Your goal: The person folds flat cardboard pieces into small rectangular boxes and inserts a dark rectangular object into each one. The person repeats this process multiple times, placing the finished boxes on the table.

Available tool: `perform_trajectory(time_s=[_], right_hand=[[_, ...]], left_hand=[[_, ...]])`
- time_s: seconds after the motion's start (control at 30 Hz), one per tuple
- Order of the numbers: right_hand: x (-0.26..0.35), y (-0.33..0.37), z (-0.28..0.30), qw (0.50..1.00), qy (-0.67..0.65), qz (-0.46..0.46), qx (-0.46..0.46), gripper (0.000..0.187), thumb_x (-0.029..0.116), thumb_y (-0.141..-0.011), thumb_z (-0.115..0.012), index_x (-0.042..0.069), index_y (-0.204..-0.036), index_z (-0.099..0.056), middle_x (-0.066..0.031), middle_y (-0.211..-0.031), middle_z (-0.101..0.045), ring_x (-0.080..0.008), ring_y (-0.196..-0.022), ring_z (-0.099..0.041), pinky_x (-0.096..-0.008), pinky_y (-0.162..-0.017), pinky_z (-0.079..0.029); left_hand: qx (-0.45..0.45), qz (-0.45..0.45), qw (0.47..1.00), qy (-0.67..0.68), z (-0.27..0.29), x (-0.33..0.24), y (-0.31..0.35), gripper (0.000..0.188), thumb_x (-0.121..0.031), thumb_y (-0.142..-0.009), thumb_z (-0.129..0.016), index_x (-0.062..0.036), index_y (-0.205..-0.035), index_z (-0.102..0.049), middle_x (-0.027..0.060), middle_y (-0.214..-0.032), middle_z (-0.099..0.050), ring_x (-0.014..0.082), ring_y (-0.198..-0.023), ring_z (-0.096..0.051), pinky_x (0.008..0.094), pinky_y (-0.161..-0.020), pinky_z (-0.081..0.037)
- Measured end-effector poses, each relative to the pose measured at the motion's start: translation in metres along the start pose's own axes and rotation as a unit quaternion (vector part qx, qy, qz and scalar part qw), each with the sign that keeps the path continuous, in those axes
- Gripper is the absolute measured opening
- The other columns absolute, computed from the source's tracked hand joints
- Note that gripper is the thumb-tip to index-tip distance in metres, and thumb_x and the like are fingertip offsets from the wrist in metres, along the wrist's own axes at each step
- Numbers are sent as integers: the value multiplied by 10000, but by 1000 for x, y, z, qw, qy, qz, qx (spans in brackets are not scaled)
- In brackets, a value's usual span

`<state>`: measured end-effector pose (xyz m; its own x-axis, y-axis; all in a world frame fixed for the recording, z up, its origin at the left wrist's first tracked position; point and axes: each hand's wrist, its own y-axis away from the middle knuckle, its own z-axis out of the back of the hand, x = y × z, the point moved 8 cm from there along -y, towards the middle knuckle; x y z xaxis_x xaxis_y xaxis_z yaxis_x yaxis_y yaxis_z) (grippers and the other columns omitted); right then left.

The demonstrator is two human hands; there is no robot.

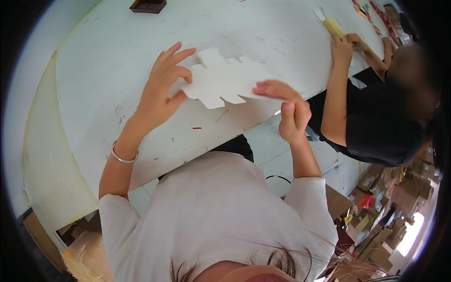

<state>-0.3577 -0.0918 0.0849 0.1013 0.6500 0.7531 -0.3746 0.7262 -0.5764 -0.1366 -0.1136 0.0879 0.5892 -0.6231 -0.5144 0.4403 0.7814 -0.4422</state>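
Between my hands, above the white table, is a flat white die-cut card [228, 77] with notches and tabs along its edges. My left hand [164, 80] pinches its left end between thumb and forefinger, the other fingers raised. At the opposite end my right hand [289, 105] grips the card, thumb below and fingers laid over the top. A short red strip [197, 128] lies on the table below the card.
The white table [108, 61] has scuff marks and a front edge close to my body. A dark open box [148, 5] sits at the far left. To my right a co-worker in black [376, 122] handles a yellow piece [334, 28]. Cardboard boxes [376, 225] are piled behind.
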Motion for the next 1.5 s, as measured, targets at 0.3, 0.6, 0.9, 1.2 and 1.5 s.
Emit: perform_trajectory(time_s=[0.3, 0.6, 0.9, 1.2, 1.5], right_hand=[[23, -48, -55, 961, 229, 143, 63, 410, 148, -750, -697, 26, -1127, -591, -150, -1183, -558, -317, -1107, -519, -387, -918, -422], [-44, -24, -128, 949, 122, -79, 280, 206, 53, -743, -685, 70, -934, -609, -39, -912, -597, -242, -884, -565, -366, -721, -449], [-25, -26, -123, 944, 259, 74, 188, 326, 87, -715, -705, 78, -1024, -600, -77, -1046, -569, -241, -929, -559, -373, -784, -463], [-28, -20, -132, 920, 289, 172, 203, 310, 52, -699, -606, 14, -1006, -586, -67, -943, -520, -227, -913, -526, -342, -805, -443], [-41, -33, -145, 928, 252, 69, 266, 155, -10, -739, -581, 23, -890, -568, -82, -871, -535, -250, -813, -521, -351, -718, -447]], left_hand=[[-130, -92, 964, -212, 35, -40, 35, 111, -13, -699, -681, -71, -729, -590, 30, -854, -644, 216, -752, -596, 296, -622, -479], [57, 170, 983, 41, -14, 15, 68, 69, -87, -807, -661, -37, -833, -621, 55, -750, -606, 203, -660, -533, 306, -585, -424], [106, 368, 901, 205, -39, 57, 58, 96, -103, -867, -620, -35, -931, -599, 29, -650, -553, 80, -547, -422, 249, -536, -373], [-20, 64, 985, -156, -5, 0, 47, 226, -177, -752, -728, -42, -883, -603, 27, -905, -580, 205, -749, -530, 291, -635, -446], [37, 154, 981, -113, -20, 24, 63, 93, -97, -788, -657, -44, -857, -623, 54, -823, -565, 230, -745, -546, 343, -623, -457]])
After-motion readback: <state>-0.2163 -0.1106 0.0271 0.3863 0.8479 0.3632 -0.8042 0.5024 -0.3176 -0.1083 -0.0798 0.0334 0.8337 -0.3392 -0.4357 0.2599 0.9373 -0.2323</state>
